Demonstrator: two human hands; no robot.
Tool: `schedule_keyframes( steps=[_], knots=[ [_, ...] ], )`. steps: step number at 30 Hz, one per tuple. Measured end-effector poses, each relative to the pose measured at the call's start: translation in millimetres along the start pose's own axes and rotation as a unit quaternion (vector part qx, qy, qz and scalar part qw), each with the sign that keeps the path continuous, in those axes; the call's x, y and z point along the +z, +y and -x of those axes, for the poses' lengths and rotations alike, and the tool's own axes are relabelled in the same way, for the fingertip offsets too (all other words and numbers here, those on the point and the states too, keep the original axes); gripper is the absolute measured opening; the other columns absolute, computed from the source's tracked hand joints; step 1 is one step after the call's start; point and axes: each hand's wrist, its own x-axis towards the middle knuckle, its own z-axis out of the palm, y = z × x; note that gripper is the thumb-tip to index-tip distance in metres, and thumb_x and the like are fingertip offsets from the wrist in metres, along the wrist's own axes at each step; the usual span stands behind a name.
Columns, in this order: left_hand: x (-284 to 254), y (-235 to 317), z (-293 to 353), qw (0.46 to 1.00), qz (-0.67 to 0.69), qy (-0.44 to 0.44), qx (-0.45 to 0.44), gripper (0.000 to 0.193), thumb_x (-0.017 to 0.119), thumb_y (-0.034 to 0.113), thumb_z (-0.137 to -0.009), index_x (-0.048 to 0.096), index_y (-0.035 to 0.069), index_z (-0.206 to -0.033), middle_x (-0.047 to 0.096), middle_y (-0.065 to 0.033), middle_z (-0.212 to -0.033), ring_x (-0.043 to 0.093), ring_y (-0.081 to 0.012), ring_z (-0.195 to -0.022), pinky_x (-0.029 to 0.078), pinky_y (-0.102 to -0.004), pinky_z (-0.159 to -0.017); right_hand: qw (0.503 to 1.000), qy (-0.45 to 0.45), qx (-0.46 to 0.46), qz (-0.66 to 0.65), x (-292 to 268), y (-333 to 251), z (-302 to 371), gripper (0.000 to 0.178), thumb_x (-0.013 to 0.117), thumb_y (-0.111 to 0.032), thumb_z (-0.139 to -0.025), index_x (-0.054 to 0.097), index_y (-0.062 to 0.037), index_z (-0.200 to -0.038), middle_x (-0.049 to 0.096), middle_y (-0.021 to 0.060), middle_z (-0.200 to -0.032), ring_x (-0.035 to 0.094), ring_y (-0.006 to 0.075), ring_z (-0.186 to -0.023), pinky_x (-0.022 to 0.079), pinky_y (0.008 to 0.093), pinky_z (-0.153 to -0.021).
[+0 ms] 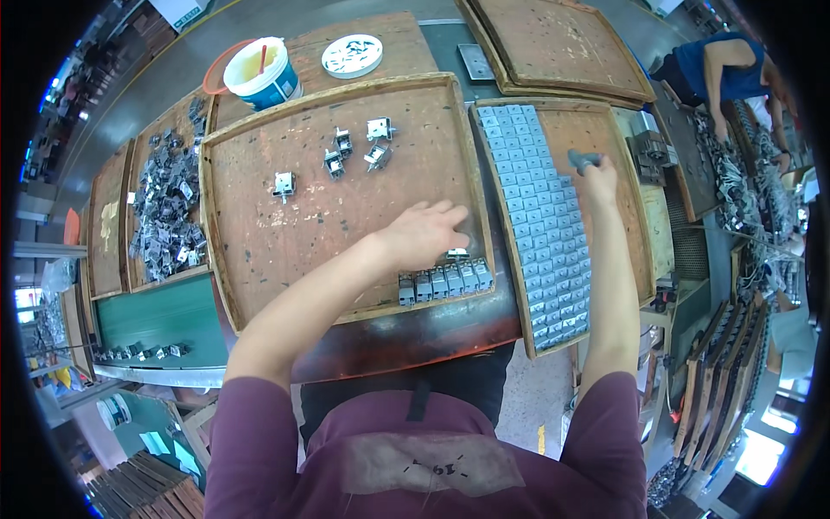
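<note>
Metal parts [169,203] lie across three wooden trays: heaped at the left, spread out in the middle, packed at the right. Beneath the middle lies a dark table [380,346] with a reddish near edge. On it, the middle tray [259,238] takes up most of the space before the person. Just beside it, slightly askew, is the right tray [635,242], where the packed parts [536,195] form close, slanting rows along its left side. Beyond the middle tray stands a white and blue bucket [281,86] with a red stick in it. A round white dish [352,73], near the bucket, holds small dark bits.

The left hand [425,232] is palm down with its fingers spread, over the near right part of the middle tray. The right hand [598,180] is closed around a grey thing [583,161], over the right tray and beside the rows; what it is, I cannot tell.

Five loose parts [379,129] lie in the far half of the middle tray. A short row [445,282] of parts stands side by side in its near right corner. One small part [458,253] shows just under the left hand; whether the fingers touch it, I cannot tell.
</note>
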Motion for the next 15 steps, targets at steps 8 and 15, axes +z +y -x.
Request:
schedule_keyframes(
  steps=[8, 15],
  knots=[
    [-4.8, -44.8, 11.6, 0.997, -0.068, 0.015, 0.045, 0.017, 0.063, 0.009, -0.078, 0.064, 0.014, -0.095, 0.053, -0.0087, -0.106, 0.053, -0.0296, -0.109, 0.049, -0.0436, -0.090, 0.969, -0.049, -0.078, -0.230, -33.6, -23.5, 122.2, 0.028, 0.066, -0.011, -0.096, 0.054, -0.0024, -0.119, 0.065, 0.0087, -0.100, 0.064, 0.0178, -0.081, 0.050, 0.0296, -0.071],
    [-3.8, -36.2, 39.0, 0.990, 0.001, 0.067, -0.128, 0.023, 0.066, 0.013, -0.077, 0.067, 0.008, -0.099, 0.059, -0.0091, -0.113, 0.054, -0.0317, -0.113, 0.047, -0.0468, -0.095, 0.913, -0.119, -0.021, -0.391, -22.0, 2.3, 198.5, 0.033, 0.063, -0.011, -0.097, 0.057, -0.0011, -0.129, 0.067, 0.0087, -0.105, 0.067, 0.0191, -0.086, 0.057, 0.0326, -0.078]
  ],
)
